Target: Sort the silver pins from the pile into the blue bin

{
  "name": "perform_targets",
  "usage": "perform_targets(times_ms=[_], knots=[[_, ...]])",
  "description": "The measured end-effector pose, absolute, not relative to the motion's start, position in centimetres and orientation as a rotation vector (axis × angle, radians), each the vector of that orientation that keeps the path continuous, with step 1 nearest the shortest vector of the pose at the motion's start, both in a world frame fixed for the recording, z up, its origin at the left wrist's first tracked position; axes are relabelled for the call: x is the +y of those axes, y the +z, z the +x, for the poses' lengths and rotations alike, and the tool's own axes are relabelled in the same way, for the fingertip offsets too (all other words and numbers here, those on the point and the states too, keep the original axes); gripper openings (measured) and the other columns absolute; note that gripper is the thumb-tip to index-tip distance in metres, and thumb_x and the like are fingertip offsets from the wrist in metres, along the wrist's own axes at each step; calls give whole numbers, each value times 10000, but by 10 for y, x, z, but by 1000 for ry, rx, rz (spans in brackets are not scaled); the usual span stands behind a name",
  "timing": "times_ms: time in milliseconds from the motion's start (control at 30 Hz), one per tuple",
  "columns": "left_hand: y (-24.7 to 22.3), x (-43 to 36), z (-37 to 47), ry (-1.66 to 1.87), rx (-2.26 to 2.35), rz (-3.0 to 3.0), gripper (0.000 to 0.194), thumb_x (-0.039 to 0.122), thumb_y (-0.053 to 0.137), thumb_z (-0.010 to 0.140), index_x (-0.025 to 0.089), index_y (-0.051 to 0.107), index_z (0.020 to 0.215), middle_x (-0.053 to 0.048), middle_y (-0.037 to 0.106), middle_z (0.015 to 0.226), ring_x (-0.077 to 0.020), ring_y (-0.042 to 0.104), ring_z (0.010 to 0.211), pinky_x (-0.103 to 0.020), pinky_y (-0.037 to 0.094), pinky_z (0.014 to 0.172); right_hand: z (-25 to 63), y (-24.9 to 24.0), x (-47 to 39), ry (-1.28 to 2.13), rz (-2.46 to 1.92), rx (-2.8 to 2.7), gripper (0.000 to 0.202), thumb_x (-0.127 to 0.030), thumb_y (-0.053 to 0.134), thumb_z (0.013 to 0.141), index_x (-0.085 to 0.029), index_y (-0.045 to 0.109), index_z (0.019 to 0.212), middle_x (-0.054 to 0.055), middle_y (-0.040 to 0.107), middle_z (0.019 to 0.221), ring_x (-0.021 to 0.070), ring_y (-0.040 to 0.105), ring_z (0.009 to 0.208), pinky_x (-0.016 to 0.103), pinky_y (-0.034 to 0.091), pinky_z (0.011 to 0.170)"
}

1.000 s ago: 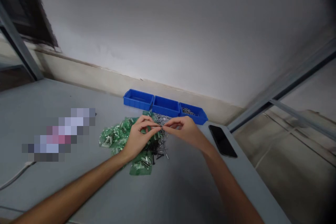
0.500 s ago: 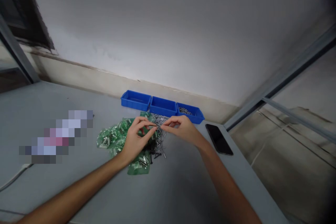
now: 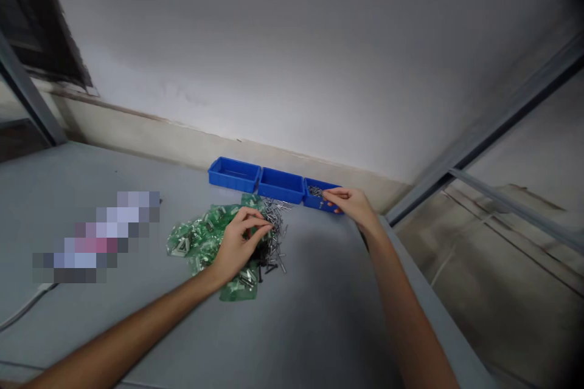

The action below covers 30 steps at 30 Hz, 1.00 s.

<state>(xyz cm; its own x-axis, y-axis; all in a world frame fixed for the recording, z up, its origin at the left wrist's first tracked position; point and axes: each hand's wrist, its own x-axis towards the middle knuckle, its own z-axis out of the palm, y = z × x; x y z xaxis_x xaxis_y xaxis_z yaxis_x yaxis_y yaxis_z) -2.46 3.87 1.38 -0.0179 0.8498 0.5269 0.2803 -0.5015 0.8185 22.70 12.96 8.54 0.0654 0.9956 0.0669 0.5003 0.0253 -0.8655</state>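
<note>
My left hand [image 3: 239, 243] is over the loose metal pile, thumb and fingertips pinched; what lies between them is too small to make out. Under and beside it spread green plastic bags [image 3: 201, 234] of small metal parts. Silver screw-like pieces [image 3: 276, 213] lie loose to their right, with a few black screws [image 3: 271, 268] at the near side. Over the rightmost blue bin [image 3: 314, 201], my right hand [image 3: 353, 203] has its fingers pressed together at the rim. Small silver parts [image 3: 314, 191] fill part of that bin; anything in those fingertips is unclear.
Two more blue bins [image 3: 234, 174] stand in the same row along the wall. A blurred-out object [image 3: 103, 237] with a white cable [image 3: 25, 307] lies at left. My right forearm hides most of a dark phone. Metal frame posts [image 3: 429, 179] flank the grey table [image 3: 292, 328].
My right hand has moved right and away from me, from the metal pile to the rightmost bin. My left hand stays near the pile.
</note>
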Motion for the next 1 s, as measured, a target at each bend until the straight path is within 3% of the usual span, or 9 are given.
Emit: perform_targets(times_ms=[167, 267, 400, 500, 633, 800, 900, 1000], knots=[[14, 40, -26, 1548, 1186, 1796, 135, 280, 579, 810, 201, 688, 807, -53, 548, 890, -174, 552, 833, -272, 453, 634, 240, 76, 140, 732, -1494, -1380, 248, -274, 657, 701, -150, 687, 915, 95, 700, 886, 153, 658, 675, 201, 501, 464], [14, 41, -27, 1553, 1204, 1797, 118, 308, 638, 760, 201, 686, 747, -51, 542, 900, -175, 543, 825, -265, 444, 606, 235, 76, 139, 766, -1515, -1455, 244, -269, 652, 708, -153, 689, 919, 95, 703, 854, 151, 657, 661, 200, 493, 461], [16, 40, -26, 1567, 1221, 1770, 176, 344, 689, 705, 184, 652, 641, -46, 529, 892, -174, 534, 819, -259, 432, 589, 221, 74, 132, 809, -1492, -1828, 255, -313, 655, 705, -163, 698, 908, 82, 705, 810, 157, 643, 660, 225, 489, 505], [19, 38, -25, 1571, 1221, 1752, 239, 358, 708, 680, 166, 604, 582, -42, 517, 877, -175, 529, 824, -266, 436, 613, 210, 62, 128, 821, -1434, -2214, 266, -280, 689, 669, -199, 702, 922, 62, 702, 902, 171, 641, 731, 276, 505, 637], [20, 36, -24, 1548, 1185, 1750, 263, 330, 709, 685, 157, 565, 549, -35, 511, 857, -171, 535, 819, -280, 445, 652, 197, 43, 124, 767, -1417, -2444, 516, -232, 736, 606, -203, 624, 1109, 89, 628, 1114, 195, 623, 826, 336, 491, 744], [18, 37, -23, 1508, 1176, 1769, 241, 300, 650, 749, 157, 586, 566, -42, 522, 848, -171, 539, 833, -274, 450, 652, 186, 38, 118, 624, -1416, -2553, 856, -349, 809, 486, -200, 496, 1268, 143, 501, 1268, 294, 520, 1081, 422, 426, 892], [18, 36, -23, 1494, 1188, 1769, 228, 292, 624, 773, 156, 607, 591, -43, 521, 844, -165, 541, 823, -272, 451, 659, 187, 35, 118, 639, -1376, -2586, 938, -422, 812, 445, -222, 468, 1295, 133, 423, 1352, 327, 406, 1212, 447, 347, 986], [20, 35, -22, 1497, 1185, 1778, 224, 291, 610, 784, 157, 617, 604, -43, 519, 845, -161, 540, 817, -274, 452, 668, 190, 27, 121, 681, -1340, -2584, 950, -469, 804, 424, -242, 479, 1287, 113, 413, 1366, 330, 390, 1225, 452, 340, 990]])
